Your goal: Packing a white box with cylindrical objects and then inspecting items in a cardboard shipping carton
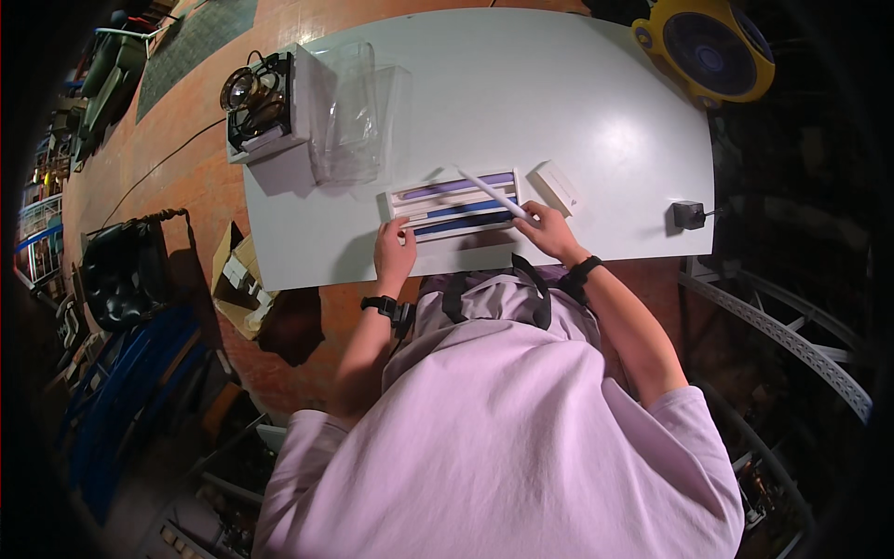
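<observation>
1. Clear plastic packaging [354, 112] lies at the table's [559, 102] far left, away from the hands.
2. The left hand [394, 253] rests flat, fingers loosely curled, on the slotted white tray's [453, 207] left end, seemingly steadying it.
3. The right hand [551, 231] pinches a white pen [492, 194], angled over the tray's blue and purple pens.
4. A small white box [556, 184] sits just right.

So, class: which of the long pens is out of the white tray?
The white pen in the right hand, slanting above the tray; the purple and blue ones lie in its slots.
</observation>
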`<state>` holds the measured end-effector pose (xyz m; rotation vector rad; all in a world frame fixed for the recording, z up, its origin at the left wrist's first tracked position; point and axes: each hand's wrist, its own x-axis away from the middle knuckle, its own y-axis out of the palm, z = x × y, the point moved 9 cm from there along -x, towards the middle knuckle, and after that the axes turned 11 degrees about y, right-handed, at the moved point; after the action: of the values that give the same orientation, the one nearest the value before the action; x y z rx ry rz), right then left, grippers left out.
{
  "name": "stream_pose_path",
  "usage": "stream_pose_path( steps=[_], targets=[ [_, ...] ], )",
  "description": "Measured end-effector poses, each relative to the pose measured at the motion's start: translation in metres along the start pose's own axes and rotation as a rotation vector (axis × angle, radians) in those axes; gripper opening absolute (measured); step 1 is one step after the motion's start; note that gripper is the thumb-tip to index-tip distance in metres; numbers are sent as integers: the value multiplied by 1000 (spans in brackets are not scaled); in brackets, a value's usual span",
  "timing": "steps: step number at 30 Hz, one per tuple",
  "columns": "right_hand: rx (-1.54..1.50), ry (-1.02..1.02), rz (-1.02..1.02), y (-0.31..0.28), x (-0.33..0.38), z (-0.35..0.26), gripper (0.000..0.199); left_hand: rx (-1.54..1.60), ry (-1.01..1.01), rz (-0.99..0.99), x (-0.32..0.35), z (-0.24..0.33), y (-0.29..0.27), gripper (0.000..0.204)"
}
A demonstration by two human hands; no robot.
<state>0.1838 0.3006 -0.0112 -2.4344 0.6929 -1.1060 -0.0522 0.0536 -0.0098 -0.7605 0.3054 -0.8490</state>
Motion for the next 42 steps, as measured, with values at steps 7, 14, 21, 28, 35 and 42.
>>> stream_pose_path(
  steps=[7,14,21,28,35,42],
  targets=[
    [7,-153,-217,4,17,-24,35,486,-73,125,-24,2,-1,44],
    [-142,-171,-281,17,21,-22,33,852,-196,-168,-22,15,37,37],
    [-26,-183,-315,25,20,-22,37,541,-153,103,-25,9,18,25],
    [-53,-239,-308,29,20,-26,38,614,-70,-35,-32,29,16,20],
    [-8,-206,-362,36,20,-24,38,580,-102,-57,-25,29,17,22],
    [35,-219,-317,32,22,-26,38,699,-101,-197,-18,32,25,21]
  ],
)
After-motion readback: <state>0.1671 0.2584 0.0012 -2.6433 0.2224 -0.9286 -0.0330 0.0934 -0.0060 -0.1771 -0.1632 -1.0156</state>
